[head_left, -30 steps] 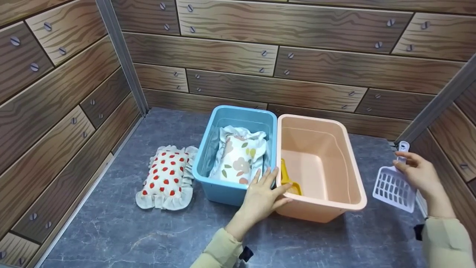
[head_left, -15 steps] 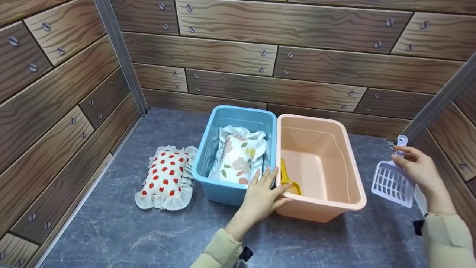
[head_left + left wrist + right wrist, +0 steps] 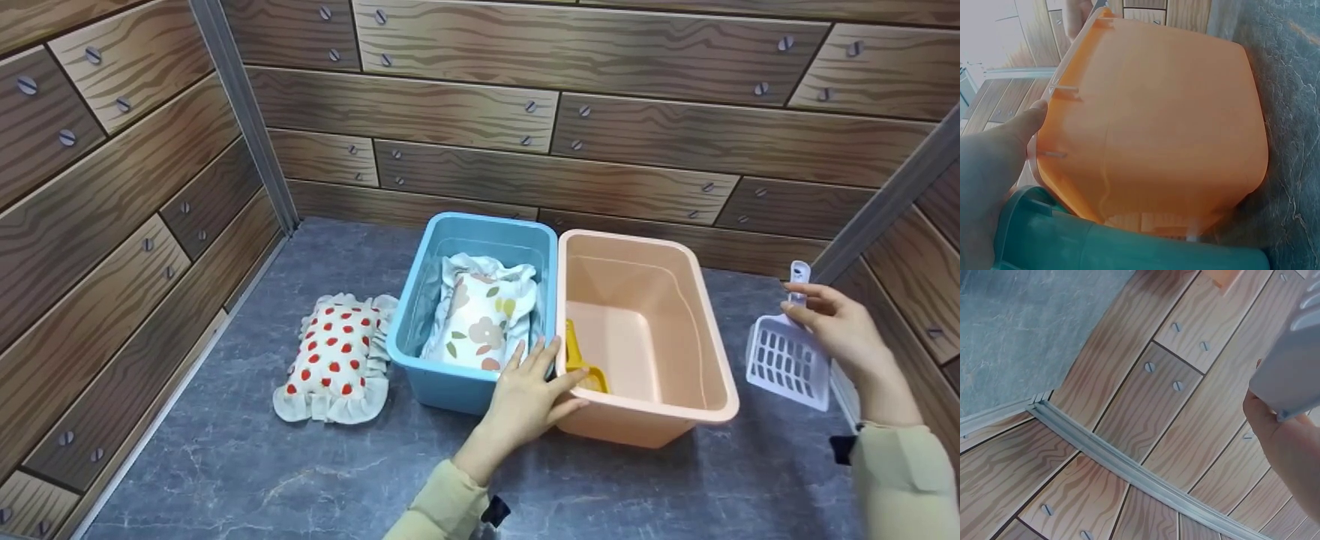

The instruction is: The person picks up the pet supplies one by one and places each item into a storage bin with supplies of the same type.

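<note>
Right hand point(image 3: 844, 330): thumb and fingers pinch the handle of a white slotted scoop point(image 3: 791, 361), handle end up, slotted head lower. I hold it right of the peach bin point(image 3: 637, 427), apart from it. Left hand point(image 3: 525, 396): fingers spread across the near rims where the peach and blue point(image 3: 450, 390) bins meet; left wrist view puts my thumb on the peach rim. Yellow scoop point(image 3: 574, 345) inside the peach bin, along its left side. Floral pillow point(image 3: 484, 322) in the blue bin. Strawberry-print pillow point(image 3: 334, 349) on the desk point(image 3: 262, 480), just left of the blue bin.
</note>
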A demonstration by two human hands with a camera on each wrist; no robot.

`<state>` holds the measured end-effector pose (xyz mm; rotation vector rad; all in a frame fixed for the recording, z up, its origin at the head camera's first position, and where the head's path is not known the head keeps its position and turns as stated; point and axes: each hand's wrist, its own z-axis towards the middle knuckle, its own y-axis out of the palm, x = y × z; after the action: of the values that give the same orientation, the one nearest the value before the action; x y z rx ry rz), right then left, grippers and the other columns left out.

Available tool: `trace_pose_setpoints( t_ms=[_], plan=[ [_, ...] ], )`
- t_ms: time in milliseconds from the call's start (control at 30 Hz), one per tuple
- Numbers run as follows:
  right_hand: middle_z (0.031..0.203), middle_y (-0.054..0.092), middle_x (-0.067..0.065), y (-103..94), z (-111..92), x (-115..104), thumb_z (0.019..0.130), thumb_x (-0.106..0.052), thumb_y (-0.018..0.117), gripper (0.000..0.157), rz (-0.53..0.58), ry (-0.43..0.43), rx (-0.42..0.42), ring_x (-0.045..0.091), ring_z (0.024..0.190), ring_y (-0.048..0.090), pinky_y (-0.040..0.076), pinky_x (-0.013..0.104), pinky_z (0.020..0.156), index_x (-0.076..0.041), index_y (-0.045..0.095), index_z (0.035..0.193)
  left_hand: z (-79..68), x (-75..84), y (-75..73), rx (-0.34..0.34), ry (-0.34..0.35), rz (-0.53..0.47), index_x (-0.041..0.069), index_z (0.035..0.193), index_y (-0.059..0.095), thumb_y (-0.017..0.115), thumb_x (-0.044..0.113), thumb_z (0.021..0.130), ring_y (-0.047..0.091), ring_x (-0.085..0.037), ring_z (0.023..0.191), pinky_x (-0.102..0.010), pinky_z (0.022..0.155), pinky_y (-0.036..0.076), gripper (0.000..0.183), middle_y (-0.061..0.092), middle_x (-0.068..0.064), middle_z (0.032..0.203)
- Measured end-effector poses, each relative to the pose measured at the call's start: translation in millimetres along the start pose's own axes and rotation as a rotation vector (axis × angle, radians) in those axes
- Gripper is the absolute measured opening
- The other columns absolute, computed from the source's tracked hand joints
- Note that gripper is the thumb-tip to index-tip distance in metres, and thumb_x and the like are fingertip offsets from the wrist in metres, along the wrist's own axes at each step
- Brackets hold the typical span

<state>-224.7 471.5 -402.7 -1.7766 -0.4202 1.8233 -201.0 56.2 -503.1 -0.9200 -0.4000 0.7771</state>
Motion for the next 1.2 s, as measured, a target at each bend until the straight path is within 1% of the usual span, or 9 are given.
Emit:
trace_pose_setpoints(
  t_ms=[133,267,500,667,767,900,1067,1200],
  plan=[
    [0.095,0.052,-0.021,0.8,0.2,-4.2,0.097,-0.026,0.063,0.025,-0.003,-0.001,-0.003,-0.004,0.080,0.053,0.047,0.014,0.067,-0.048,0.058,0.108,0.3,-0.1,-1.0,-0.008,0.000,-0.008,0.037,0.126,0.066,0.052,0.059,0.093,0.055,-0.033,0.126,-0.048,0.108,0.038,0.043,0.052,-0.014,0.142],
    [0.094,0.052,-0.022,0.3,1.3,-8.8,0.096,-0.025,0.063,0.026,0.001,-0.010,-0.006,-0.004,0.080,0.053,0.048,0.014,0.067,-0.049,0.058,0.107,0.2,-0.2,-1.0,-0.012,-0.003,-0.010,0.037,0.126,0.066,0.051,0.059,0.093,0.054,-0.033,0.127,-0.048,0.108,0.038,0.042,0.052,-0.014,0.142],
    [0.091,0.053,-0.024,-1.3,2.4,-15.3,0.097,-0.025,0.063,0.025,0.007,-0.015,-0.007,-0.003,0.076,0.055,0.050,0.016,0.063,-0.042,0.062,0.115,0.2,-0.2,-0.9,-0.007,-0.002,-0.017,0.036,0.126,0.066,0.051,0.059,0.094,0.055,-0.034,0.126,-0.048,0.108,0.039,0.042,0.053,-0.015,0.142],
    [0.092,0.053,-0.023,1.4,2.7,-17.4,0.096,-0.024,0.064,0.026,0.026,-0.022,-0.008,-0.003,0.077,0.055,0.049,0.015,0.065,-0.045,0.061,0.111,0.0,0.0,-0.8,-0.020,-0.002,-0.012,0.037,0.127,0.066,0.051,0.060,0.094,0.054,-0.033,0.126,-0.047,0.108,0.038,0.043,0.053,-0.014,0.142],
    [0.092,0.055,-0.022,3.9,3.9,-19.2,0.095,-0.022,0.065,0.027,0.060,-0.035,-0.005,-0.004,0.078,0.054,0.047,0.013,0.065,-0.045,0.062,0.109,0.1,0.0,-0.6,-0.033,-0.004,-0.001,0.037,0.127,0.065,0.050,0.060,0.094,0.054,-0.033,0.127,-0.046,0.109,0.038,0.043,0.052,-0.014,0.143],
    [0.088,0.059,-0.022,7.0,5.5,-22.9,0.094,-0.018,0.066,0.027,0.099,-0.056,-0.003,-0.004,0.076,0.055,0.047,0.013,0.063,-0.041,0.065,0.109,0.2,0.3,-1.0,-0.045,-0.009,-0.005,0.037,0.128,0.065,0.049,0.060,0.094,0.053,-0.033,0.128,-0.046,0.109,0.038,0.043,0.051,-0.014,0.144],
    [0.088,0.058,-0.022,9.9,7.0,-27.8,0.095,-0.018,0.065,0.027,0.103,-0.071,-0.006,-0.004,0.076,0.055,0.047,0.012,0.064,-0.039,0.065,0.111,0.2,0.5,-2.0,-0.061,-0.016,-0.020,0.037,0.128,0.065,0.048,0.060,0.095,0.052,-0.033,0.129,-0.045,0.109,0.038,0.044,0.050,-0.014,0.144],
    [0.090,0.058,-0.022,11.6,8.9,-31.7,0.095,-0.018,0.065,0.029,0.093,-0.081,-0.006,-0.004,0.078,0.055,0.047,0.012,0.066,-0.042,0.065,0.110,0.0,0.2,-1.6,-0.066,-0.017,-0.023,0.037,0.128,0.065,0.048,0.060,0.095,0.051,-0.033,0.130,-0.045,0.109,0.038,0.044,0.050,-0.014,0.144]
  ],
)
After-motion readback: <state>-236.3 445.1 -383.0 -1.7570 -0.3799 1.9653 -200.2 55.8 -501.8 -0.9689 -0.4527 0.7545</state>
